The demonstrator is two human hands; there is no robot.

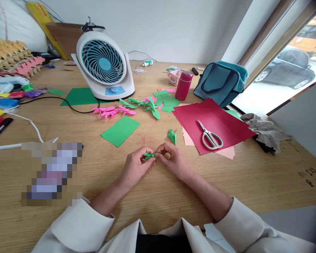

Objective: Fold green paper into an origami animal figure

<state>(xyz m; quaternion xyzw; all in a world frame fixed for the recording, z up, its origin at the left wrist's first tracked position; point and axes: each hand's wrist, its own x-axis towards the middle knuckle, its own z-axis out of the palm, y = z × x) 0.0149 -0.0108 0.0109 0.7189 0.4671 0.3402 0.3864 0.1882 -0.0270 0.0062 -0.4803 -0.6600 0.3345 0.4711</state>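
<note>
Paper point(148, 155), bright green and folded into a small, narrow shape, is sitting between the person's two hands at the near middle of the light brown wooden table point(147, 203). The bare left hand point(135, 166) is gripping it between thumb and fingers, while the bare right hand point(176, 161) is pinching at its right end with thumb and forefinger, the other fingers curling inward. The fingertips of both hands are almost meeting there; the exact folds are hiding behind them.

Just beyond the right hand, a green folded-paper piece with a pointed end point(172, 137) is lying on the wood. Farther left, a flat green rectangular paper sheet point(120, 130) is resting well apart from the fingers. Beyond it, a cluster of bright pink folded-paper figures point(112, 112) is lying to the left of several spiky green folded-paper figures point(153, 109).

On the right, white-handled metal scissors point(207, 134) are resting on large, overlapping deep red paper sheets point(192, 114), with pale pink paper point(188, 137) showing from underneath. Farther back, a red cylindrical flask point(183, 88) is standing left of a teal fabric bag point(221, 82), and a white and blue round fan point(104, 64) is standing on the far left.
</note>
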